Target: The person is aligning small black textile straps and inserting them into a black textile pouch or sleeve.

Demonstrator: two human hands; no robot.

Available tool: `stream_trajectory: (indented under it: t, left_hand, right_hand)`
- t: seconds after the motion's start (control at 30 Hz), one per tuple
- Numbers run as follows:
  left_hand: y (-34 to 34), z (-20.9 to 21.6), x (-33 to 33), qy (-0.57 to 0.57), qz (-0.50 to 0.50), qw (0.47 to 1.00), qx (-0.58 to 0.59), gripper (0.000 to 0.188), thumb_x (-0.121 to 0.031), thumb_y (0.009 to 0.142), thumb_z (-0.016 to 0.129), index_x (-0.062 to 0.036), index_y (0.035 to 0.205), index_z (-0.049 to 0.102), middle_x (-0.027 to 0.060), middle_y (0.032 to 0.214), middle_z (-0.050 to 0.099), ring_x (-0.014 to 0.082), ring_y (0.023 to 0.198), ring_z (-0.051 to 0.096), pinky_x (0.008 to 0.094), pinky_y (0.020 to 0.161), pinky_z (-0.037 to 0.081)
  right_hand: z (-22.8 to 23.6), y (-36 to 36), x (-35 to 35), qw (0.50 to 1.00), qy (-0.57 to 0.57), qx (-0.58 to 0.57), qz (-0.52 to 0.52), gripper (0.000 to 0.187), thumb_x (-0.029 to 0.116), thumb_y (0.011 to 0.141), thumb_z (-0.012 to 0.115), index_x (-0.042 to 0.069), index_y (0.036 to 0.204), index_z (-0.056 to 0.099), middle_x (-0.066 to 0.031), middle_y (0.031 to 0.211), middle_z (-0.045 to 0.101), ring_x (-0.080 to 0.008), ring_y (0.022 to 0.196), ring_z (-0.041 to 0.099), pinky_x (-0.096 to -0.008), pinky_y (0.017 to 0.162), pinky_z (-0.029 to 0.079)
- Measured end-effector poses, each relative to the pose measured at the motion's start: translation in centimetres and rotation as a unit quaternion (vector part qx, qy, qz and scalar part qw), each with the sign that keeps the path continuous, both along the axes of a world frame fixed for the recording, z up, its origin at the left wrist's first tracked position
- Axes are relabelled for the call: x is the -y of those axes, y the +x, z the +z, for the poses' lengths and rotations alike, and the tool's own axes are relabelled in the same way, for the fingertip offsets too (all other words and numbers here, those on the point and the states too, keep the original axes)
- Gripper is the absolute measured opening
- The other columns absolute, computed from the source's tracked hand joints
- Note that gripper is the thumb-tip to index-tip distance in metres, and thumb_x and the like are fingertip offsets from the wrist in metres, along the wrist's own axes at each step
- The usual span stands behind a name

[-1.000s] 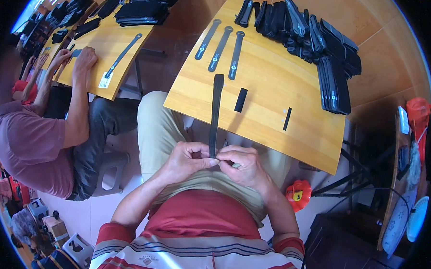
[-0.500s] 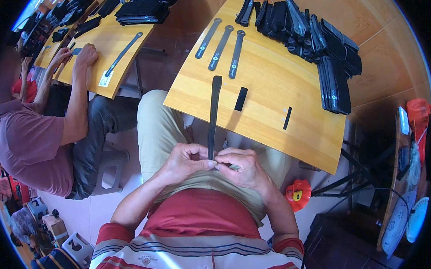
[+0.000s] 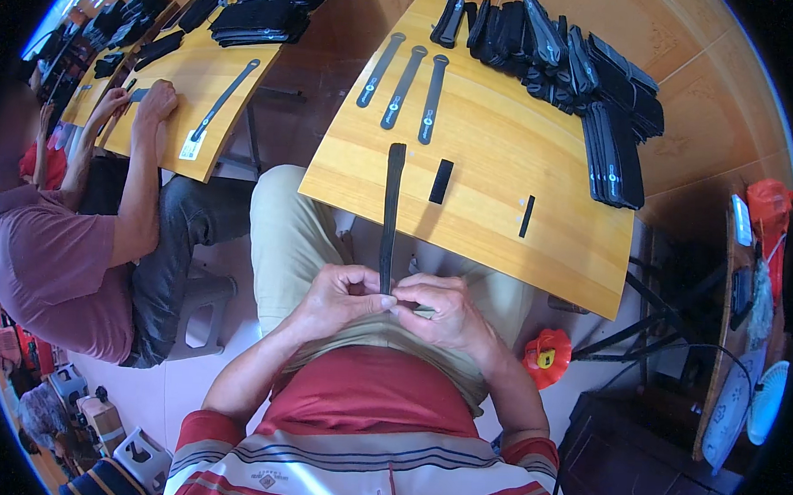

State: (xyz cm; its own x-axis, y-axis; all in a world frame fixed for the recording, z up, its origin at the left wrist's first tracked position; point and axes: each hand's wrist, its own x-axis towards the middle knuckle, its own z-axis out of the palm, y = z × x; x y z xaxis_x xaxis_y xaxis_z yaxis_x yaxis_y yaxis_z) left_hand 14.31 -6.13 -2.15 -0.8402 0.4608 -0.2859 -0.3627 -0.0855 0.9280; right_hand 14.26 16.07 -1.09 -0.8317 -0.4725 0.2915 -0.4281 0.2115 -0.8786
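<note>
Upright above my lap, a long black strap (image 3: 391,212) stands almost edge-on; whether it is one strap or several laid together I cannot tell. Its lower end is pinched between the thumb and fingers of my left hand (image 3: 341,298). The fingers of my right hand (image 3: 444,310) are closed at that same end, touching my left thumb, with a dark bit of strap showing between them. On the table ahead lie three grey straps with rounded ends (image 3: 407,87), a short black strip (image 3: 442,181) and a thinner black strip (image 3: 527,217).
Piled black straps (image 3: 546,55) and a bundled stack (image 3: 614,160) cover the far right of the wooden table (image 3: 494,252). To the left, a co-worker (image 3: 69,242) handles a strap at another table (image 3: 196,75). An orange dish (image 3: 547,360) sits low by the table's right leg.
Almost nothing differs. The black strap's top has dipped very slightly, and my right fingers have shifted a little at its lower end.
</note>
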Motion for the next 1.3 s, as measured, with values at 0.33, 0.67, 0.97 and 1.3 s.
stream_trajectory:
  t: [0.33, 0.67, 0.97, 1.3]
  left_hand:
    - [0.6, -0.1, 0.0, -0.076, 0.010, 0.996, -0.045, 0.013, -0.007, 0.089, 0.079, 0.0011, 0.099, 0.074, 0.0014, 0.089, 0.072, 0.0043, 0.082, 0.063, 0.0211, 0.072, 0.054]
    - [1.6, -0.1, -0.1, -0.082, 0.023, 0.996, -0.037, 0.011, -0.007, 0.088, 0.080, 0.0007, 0.092, 0.073, -0.0026, 0.081, 0.068, 0.0013, 0.075, 0.056, 0.0201, 0.064, 0.049]
    - [2.3, -1.0, 0.2, -0.040, 0.041, 0.998, -0.029, 0.009, -0.004, 0.090, 0.077, 0.0016, 0.093, 0.072, -0.0006, 0.084, 0.069, 0.0022, 0.079, 0.059, 0.0209, 0.067, 0.051]
    - [2.6, -1.0, 0.1, -0.048, 0.043, 0.997, -0.029, 0.009, -0.003, 0.091, 0.076, 0.0022, 0.097, 0.071, 0.0005, 0.087, 0.070, 0.0039, 0.082, 0.061, 0.0216, 0.071, 0.053]
  right_hand:
    - [-1.1, 1.2, 0.8, 0.996, 0.028, -0.076, -0.036, 0.020, -0.001, 0.076, 0.075, -0.002, 0.096, 0.070, -0.0163, 0.090, 0.070, -0.0302, 0.079, 0.072, -0.0378, 0.066, 0.059]
    - [-2.2, 2.1, 0.9, 0.999, -0.011, -0.030, -0.042, 0.019, 0.001, 0.076, 0.076, -0.001, 0.094, 0.071, -0.0144, 0.088, 0.071, -0.0284, 0.073, 0.071, -0.0365, 0.062, 0.058]
    - [-1.6, 2.0, 0.8, 0.994, 0.017, -0.104, -0.021, 0.015, 0.001, 0.076, 0.075, 0.000, 0.090, 0.068, -0.0130, 0.088, 0.069, -0.0289, 0.071, 0.070, -0.0381, 0.061, 0.058]
    - [-2.0, 2.3, 1.1, 0.982, 0.029, -0.181, -0.050, 0.017, 0.001, 0.074, 0.075, 0.000, 0.088, 0.065, -0.0128, 0.088, 0.068, -0.0268, 0.072, 0.070, -0.0365, 0.059, 0.059]
